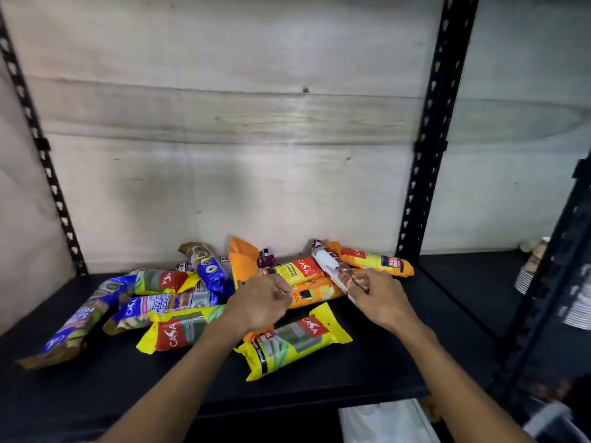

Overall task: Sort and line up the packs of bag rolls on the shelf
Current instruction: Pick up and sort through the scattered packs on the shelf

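Several packs of bag rolls lie jumbled on the black shelf (367,372). Yellow packs (294,342) (174,330) sit at the front, blue packs (80,318) (209,270) to the left, orange packs (315,292) (377,262) at the back. My right hand (379,297) pinches a white and maroon pack (329,265), lifted at a slant above the orange ones. My left hand (260,303) hovers over the middle of the pile with its fingers curled; whether it holds anything cannot be made out.
A pale plywood back wall rises behind the shelf. Black slotted uprights (425,155) (38,145) stand at either side. Stacked paper cups (531,270) sit on the neighbouring rack to the right. A white item (387,420) lies below the shelf's front edge.
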